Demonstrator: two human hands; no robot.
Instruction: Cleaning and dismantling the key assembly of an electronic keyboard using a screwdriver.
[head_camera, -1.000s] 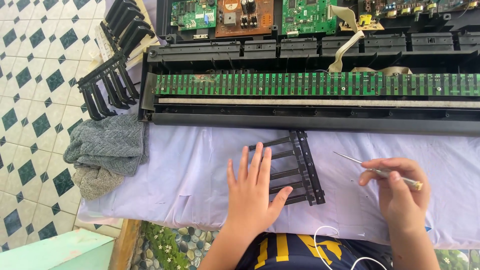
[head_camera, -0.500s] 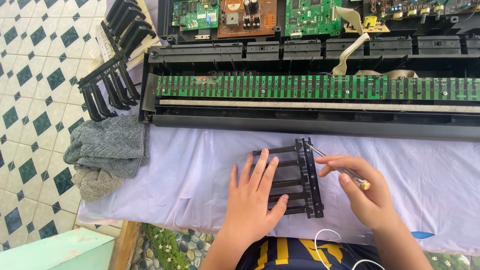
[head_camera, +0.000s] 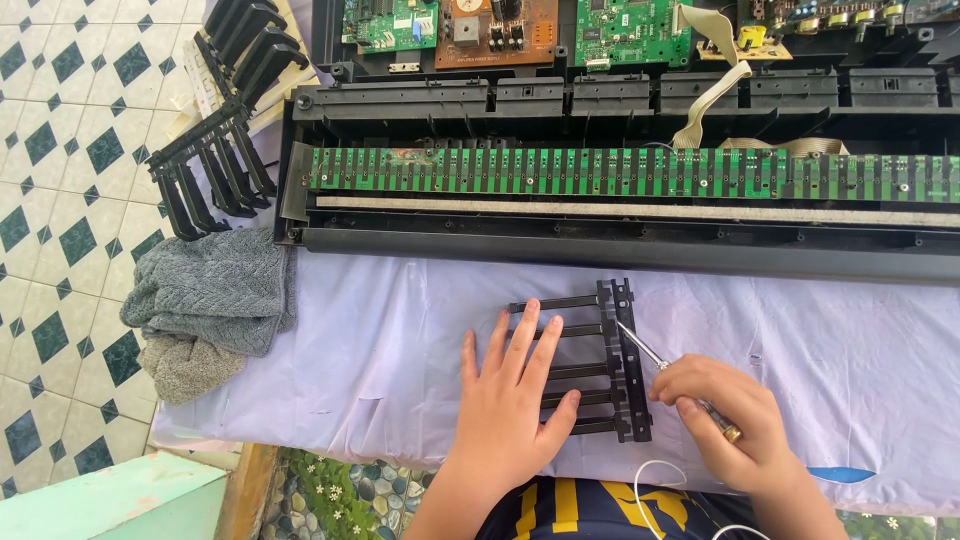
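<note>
Left hand (head_camera: 510, 405) flat, fingers spread, pressing black key comb (head_camera: 590, 362) onto white sheet (head_camera: 380, 340), near edge, centre. Right hand (head_camera: 735, 420) clamped on screwdriver (head_camera: 668, 372), tip touching comb's right spine. Open keyboard chassis (head_camera: 620, 240) far.

Single head-worn view, looking steeply down from close above the table (head_camera: 400, 380) (cloth-covered); both hands sit near the lower edge, the opened keyboard chassis (head_camera: 620, 240) farther up-frame.

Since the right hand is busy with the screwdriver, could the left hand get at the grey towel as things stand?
Probably yes: the left hand lies flat on the black key set, holding nothing, and only bare white sheet lies between it and the grey towel.
</note>
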